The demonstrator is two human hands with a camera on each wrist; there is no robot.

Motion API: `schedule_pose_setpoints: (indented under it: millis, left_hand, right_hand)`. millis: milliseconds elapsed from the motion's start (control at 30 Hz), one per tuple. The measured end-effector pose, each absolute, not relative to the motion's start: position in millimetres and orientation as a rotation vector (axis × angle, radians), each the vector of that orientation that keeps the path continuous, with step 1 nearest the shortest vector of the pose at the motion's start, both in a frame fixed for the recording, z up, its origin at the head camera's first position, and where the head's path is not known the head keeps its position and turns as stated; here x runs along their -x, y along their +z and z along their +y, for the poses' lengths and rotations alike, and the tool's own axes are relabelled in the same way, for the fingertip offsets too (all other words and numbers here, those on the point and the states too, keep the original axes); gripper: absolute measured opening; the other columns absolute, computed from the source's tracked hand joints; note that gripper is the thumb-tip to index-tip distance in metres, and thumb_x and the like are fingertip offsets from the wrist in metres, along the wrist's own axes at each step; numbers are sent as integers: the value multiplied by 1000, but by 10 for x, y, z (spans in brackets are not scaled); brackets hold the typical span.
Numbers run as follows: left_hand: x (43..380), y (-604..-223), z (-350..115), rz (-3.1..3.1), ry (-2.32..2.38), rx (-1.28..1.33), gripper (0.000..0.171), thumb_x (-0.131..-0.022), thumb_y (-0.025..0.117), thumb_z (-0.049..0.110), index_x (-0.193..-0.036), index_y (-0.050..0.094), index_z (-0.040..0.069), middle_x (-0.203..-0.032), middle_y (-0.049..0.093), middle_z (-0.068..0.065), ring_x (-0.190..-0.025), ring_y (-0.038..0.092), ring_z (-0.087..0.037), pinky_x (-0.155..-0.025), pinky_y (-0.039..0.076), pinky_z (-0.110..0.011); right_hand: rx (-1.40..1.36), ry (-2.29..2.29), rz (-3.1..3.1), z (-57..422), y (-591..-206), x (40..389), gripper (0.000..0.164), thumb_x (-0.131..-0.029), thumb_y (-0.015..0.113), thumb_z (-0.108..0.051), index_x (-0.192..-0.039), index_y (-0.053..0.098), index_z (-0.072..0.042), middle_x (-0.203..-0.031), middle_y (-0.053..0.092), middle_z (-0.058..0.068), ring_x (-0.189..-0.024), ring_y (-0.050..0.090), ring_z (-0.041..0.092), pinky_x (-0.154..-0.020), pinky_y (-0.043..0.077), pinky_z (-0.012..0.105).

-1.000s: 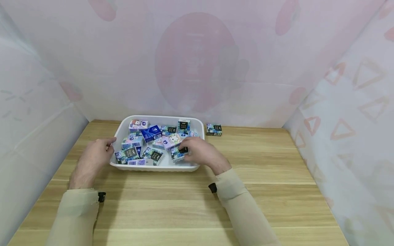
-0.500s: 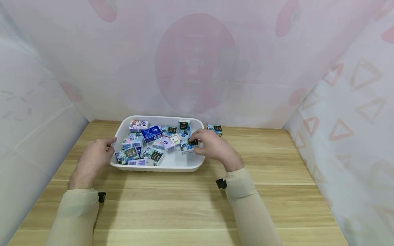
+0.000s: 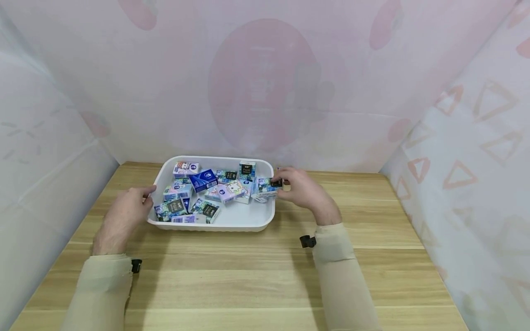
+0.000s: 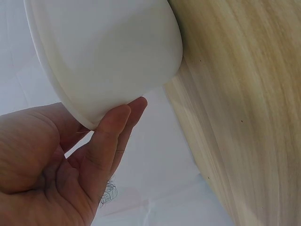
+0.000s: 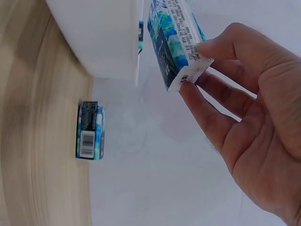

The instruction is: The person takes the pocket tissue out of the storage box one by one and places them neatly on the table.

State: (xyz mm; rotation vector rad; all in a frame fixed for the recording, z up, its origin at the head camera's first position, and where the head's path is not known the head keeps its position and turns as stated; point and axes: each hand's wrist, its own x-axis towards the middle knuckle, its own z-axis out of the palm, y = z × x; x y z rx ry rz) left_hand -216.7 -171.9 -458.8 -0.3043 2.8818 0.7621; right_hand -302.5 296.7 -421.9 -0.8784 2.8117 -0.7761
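Note:
A white plastic tray (image 3: pixel 211 227) holds several small tissue packs, among them a dark blue one (image 3: pixel 204 180) and a lilac one (image 3: pixel 231 191). At its left end my left hand (image 3: pixel 128 209) pinches the rim, as the left wrist view also shows on the tray wall (image 4: pixel 117 52). My right hand (image 3: pixel 308 193) pinches one end of a blue-green tissue pack with a black label (image 3: pixel 265 186), raised over the tray's right rim. In the right wrist view thumb and fingers grip this pack (image 5: pixel 174 44) by its white end.
Another blue-green tissue pack (image 5: pixel 90 131) lies on the wooden table (image 3: pixel 223 276), just outside the tray's right end; in the head view my right hand mostly covers it. A pale patterned sheet (image 3: pixel 352 92) stands behind and along both sides of the table.
My right hand has lifted the blue-green tissue pack from the tray's front right and carried it rightward and back to the right rim. The left hand stays on the tray.

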Motion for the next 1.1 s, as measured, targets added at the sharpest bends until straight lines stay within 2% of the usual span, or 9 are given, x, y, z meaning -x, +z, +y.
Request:
schedule_pose_setpoints:
  millis: [200,500,1100]
  left_hand:
    - [2166,-4589,-1713,2879,766,313,56,-121,49,8,-175,45,-6,-165,51,-50,-110,66,-46,-68,52,-38]
    - [2162,-4587,-1718,2881,767,309,56,-121,49,8,-175,45,-6,-165,51,-50,-110,66,-46,-68,53,-38]
    - [2151,-4595,-1729,2899,771,285,56,-120,49,8,-174,46,-6,-163,53,-50,-106,67,-44,-66,51,-40]
  right_hand:
    - [834,-723,2804,3016,-4271,3085,44,-102,82,-6,-146,81,-6,-158,75,18,-132,76,36,-115,65,50]
    - [862,-630,2798,3000,-4333,3115,49,-106,82,-7,-155,74,-4,-164,72,17,-158,64,39,-136,50,53]
    - [773,-759,2797,3126,-4377,3007,50,-104,81,0,-153,73,-3,-158,73,19,-149,69,39,-130,56,55]
